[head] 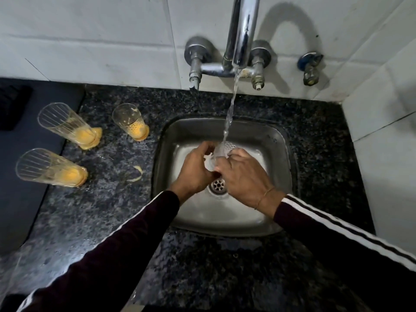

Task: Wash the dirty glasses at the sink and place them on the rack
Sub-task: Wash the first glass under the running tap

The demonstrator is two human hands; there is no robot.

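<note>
Desk (pixel 225 266): granite, sink (pixel 276 140) set near its back edge, tap running. Both grips grasp one glass (pixel 221 152) under the stream: left hand (pixel 195 170), right hand (pixel 242 174). Recommended: rotate the glass, rinse its inside, hold firmly; wet glass likely slips.

Square steel sink (pixel 279 140) set in speckled granite counter (pixel 108 212) — three ribbed dirty drinking glasses (pixel 130 122) stand left; chrome wall tap (pixel 242 30) behind.
</note>
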